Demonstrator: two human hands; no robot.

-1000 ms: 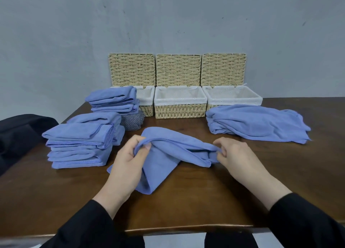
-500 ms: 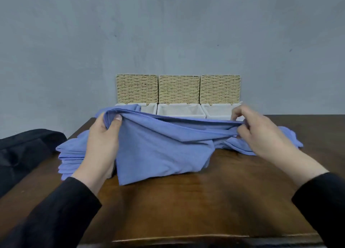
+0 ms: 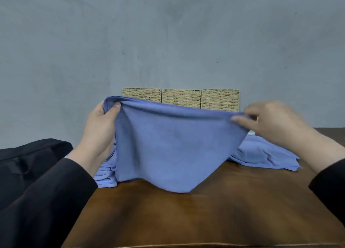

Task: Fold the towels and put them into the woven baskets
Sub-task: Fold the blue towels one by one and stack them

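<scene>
One blue towel hangs spread above the bench, its top corners pinched by the left hand and the right hand. Behind it stand three woven basket lids; one stack of folded towels lies at left, one loose towel heap at right.

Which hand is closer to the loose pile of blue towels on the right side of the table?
Right. The right hand pinches the lifted towel just above that loose pile. The left hand grips the towel's other corner, far across, over the folded stack.
</scene>
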